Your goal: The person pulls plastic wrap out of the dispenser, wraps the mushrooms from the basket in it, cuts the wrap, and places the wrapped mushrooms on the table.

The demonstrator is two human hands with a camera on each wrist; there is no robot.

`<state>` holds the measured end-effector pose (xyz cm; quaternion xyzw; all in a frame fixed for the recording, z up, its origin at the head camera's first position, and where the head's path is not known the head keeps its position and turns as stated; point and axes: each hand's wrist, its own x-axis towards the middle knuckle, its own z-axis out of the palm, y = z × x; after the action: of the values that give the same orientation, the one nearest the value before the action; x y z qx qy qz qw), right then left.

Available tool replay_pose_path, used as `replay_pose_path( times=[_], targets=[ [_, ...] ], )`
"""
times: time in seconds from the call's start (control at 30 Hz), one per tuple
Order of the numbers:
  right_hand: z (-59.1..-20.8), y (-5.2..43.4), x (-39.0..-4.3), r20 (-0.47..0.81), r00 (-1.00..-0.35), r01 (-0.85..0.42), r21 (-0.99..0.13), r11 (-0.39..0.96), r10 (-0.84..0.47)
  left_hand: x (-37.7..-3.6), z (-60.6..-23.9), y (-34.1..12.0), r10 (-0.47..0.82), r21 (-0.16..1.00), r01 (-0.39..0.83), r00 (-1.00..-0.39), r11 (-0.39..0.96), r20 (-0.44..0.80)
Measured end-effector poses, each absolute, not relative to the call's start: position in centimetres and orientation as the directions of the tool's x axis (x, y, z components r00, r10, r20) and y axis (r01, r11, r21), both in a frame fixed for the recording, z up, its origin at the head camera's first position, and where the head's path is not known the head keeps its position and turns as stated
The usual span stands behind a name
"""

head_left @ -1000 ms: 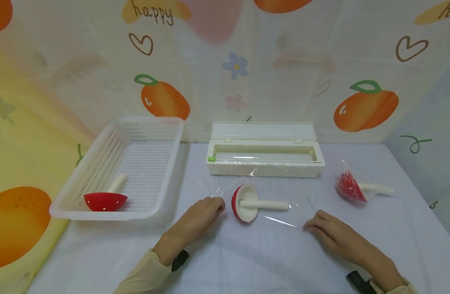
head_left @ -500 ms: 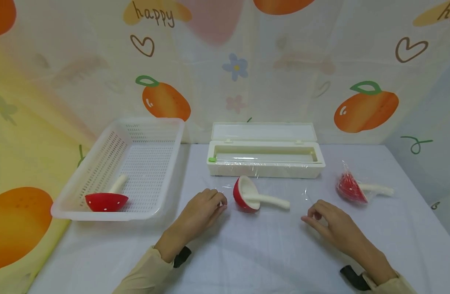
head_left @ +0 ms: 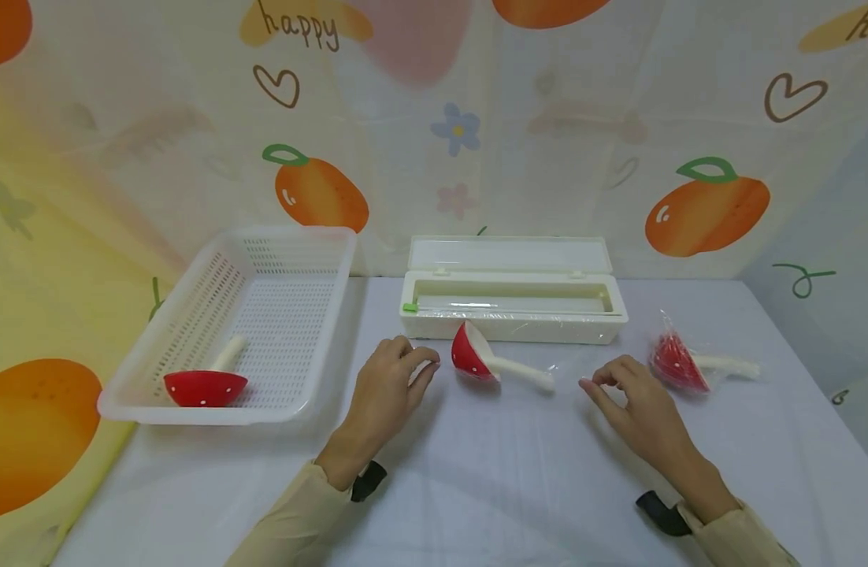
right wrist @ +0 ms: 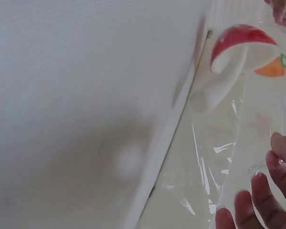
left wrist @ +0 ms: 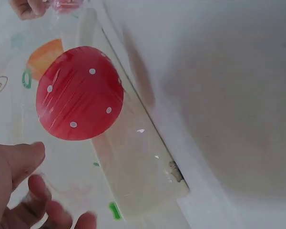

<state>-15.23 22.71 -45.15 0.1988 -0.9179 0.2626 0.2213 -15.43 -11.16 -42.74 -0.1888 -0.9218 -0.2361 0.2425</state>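
Observation:
A ladle (head_left: 472, 354) with a white-dotted red bowl and white handle lies tilted between my hands, in front of a cling film box (head_left: 576, 331). Clear cling film (right wrist: 221, 149) stretches down from the box, and streaks of it cross the bowl in the left wrist view. Left of the bowl, my left hand (head_left: 386, 387) pinches the near edge of the film between thumb and forefinger. Past the handle tip, my right hand (head_left: 641, 409) pinches the other side, its remaining fingers loosely bent.
A second ladle (head_left: 678, 366), wrapped in film, lies to the right. Another red ladle (head_left: 205, 389) sits in a white perforated basket (head_left: 193, 416) at left. The box's lid (head_left: 508, 253) stands raised against the printed backdrop, with a green slider (head_left: 409, 308) on its left.
Both hands have lifted and moved away from me toward the box. The ladle has rolled and shifted the same way, its bowl turning from facing up to tipping over.

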Motion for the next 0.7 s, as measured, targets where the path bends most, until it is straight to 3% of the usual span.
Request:
replay_pose_path(
  times=[0.27, 0.5, 0.63, 0.7],
  targets=[
    [-44.8, 21.8, -16.4, 0.506, -0.854, -0.419, -0.526, 0.74, -0.123, -16.2, -42.4, -10.1, 0.203, 0.529, 0.423, -0.883, 0.735, 0.424],
    [-44.5, 21.2, -17.0, 0.228, -0.966, -0.259, -0.858, 0.445, -0.122, -17.6, -42.9, -9.2, 0.166, 0.732, 0.421, -0.903, 0.537, 0.397],
    [-44.6, 20.8, -17.6, 0.231, -0.961, -0.267, -0.917, 0.296, -0.149, -18.3, -43.3, -8.8, 0.153, 0.778, 0.422, -0.904, 0.466, 0.398],
    [-44.8, 20.5, -17.9, 0.251, -0.955, -0.287, -0.913, 0.291, -0.157, -18.7, -43.6, -8.6, 0.158, 0.791, 0.425, -0.904, 0.44, 0.397]
  ],
)
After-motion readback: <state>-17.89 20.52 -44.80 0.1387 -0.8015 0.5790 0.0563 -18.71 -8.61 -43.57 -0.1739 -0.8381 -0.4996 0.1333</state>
